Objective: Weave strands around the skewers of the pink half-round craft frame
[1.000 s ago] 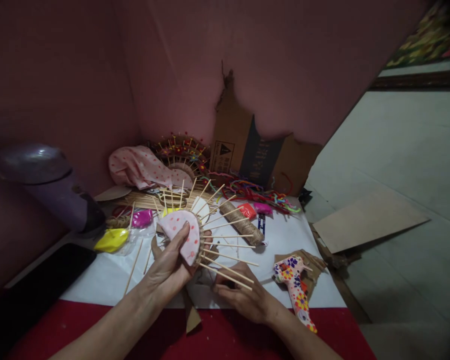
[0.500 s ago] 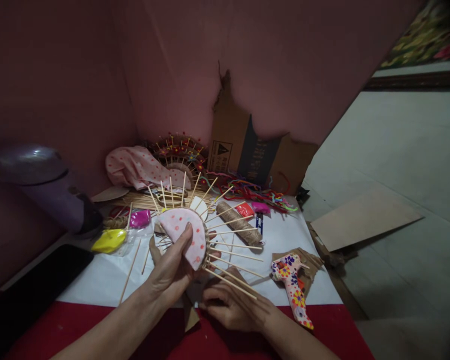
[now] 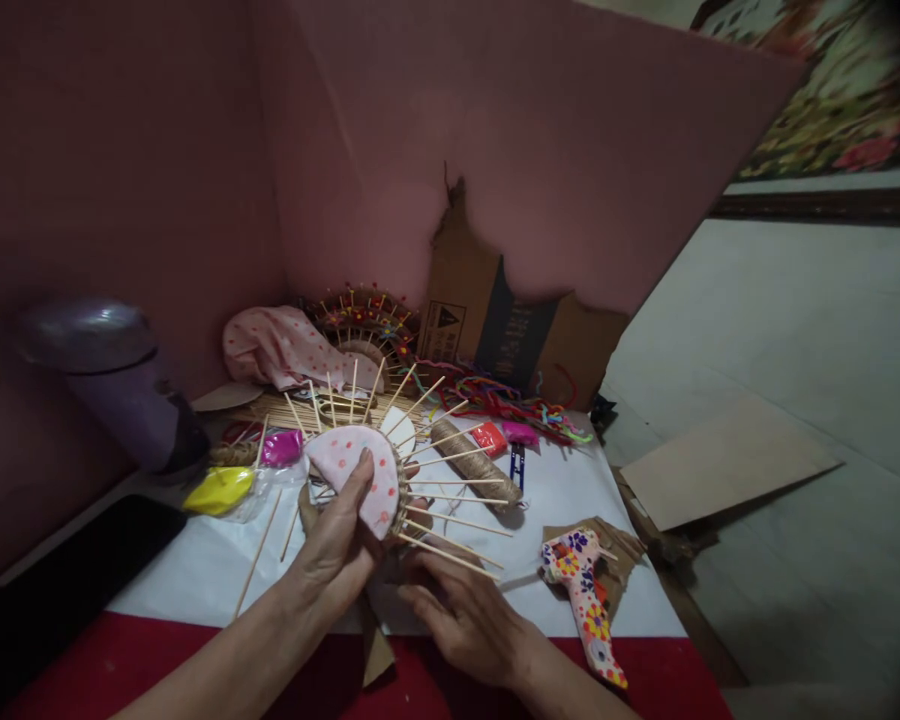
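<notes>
My left hand [image 3: 345, 535] grips a half-round piece covered in pink dotted fabric [image 3: 360, 465], thumb on its face and fingers behind. Thin wooden sticks [image 3: 457, 483] fan out from its curved edge, and twine [image 3: 400, 490] runs around their bases. Just below the lowest sticks is my right hand [image 3: 469, 610], its fingers bent towards the piece's lower corner. The sticks and shadow partly cover its fingertips, so what they pinch is unclear. Behind the sticks lies a roll of twine [image 3: 476, 462].
A flower-patterned glue gun [image 3: 585, 590] rests on cardboard at the right. Yellow [image 3: 220, 491] and magenta packets [image 3: 281, 447], a dark phone-like slab [image 3: 112, 540] and a purple bottle [image 3: 124, 390] are at the left. Colourful pipe cleaners [image 3: 502, 395] lie before upright cardboard [image 3: 457, 280].
The fabric piece and my left hand have shifted slightly left. My right hand has risen closer to the lower sticks, its fingers less tightly curled. The camera view has tilted slightly.
</notes>
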Available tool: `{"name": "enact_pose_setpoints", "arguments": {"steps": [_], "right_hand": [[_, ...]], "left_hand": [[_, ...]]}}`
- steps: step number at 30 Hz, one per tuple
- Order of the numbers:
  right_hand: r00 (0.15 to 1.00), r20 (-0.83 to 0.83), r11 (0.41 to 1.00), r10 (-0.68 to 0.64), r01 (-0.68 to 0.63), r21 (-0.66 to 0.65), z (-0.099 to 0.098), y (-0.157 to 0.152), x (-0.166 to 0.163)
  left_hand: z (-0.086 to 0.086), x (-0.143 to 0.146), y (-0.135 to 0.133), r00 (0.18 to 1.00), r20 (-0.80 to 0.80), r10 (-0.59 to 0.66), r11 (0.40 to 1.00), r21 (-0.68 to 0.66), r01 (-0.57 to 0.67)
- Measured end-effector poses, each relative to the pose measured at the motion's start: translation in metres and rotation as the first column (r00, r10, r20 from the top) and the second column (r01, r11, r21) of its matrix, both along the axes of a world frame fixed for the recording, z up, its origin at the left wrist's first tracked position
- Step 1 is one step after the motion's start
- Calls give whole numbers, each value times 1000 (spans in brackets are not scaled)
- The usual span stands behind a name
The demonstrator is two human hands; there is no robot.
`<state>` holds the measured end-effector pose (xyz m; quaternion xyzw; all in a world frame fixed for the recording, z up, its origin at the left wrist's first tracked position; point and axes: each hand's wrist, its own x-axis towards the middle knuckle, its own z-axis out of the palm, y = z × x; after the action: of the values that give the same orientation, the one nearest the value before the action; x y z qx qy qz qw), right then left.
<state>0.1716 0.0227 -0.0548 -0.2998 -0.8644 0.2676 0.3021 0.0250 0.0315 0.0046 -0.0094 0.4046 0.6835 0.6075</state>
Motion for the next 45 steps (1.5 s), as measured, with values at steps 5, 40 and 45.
{"name": "enact_pose_setpoints", "arguments": {"steps": [5, 40, 45], "right_hand": [[806, -564, 817, -178, -198, -542, 7, -1, -20], [764, -569, 732, -303, -196, -652, -4, 6, -27], [732, -557, 728, -392, -123, -674, -1, 10, -22]], "left_hand": [[-9, 1, 0, 997, -70, -20, 995, 92, 27], [-6, 2, -2, 982, 157, -101, 992, 90, 88], [-10, -2, -3, 968, 104, -230, 968, 122, 217]]}}
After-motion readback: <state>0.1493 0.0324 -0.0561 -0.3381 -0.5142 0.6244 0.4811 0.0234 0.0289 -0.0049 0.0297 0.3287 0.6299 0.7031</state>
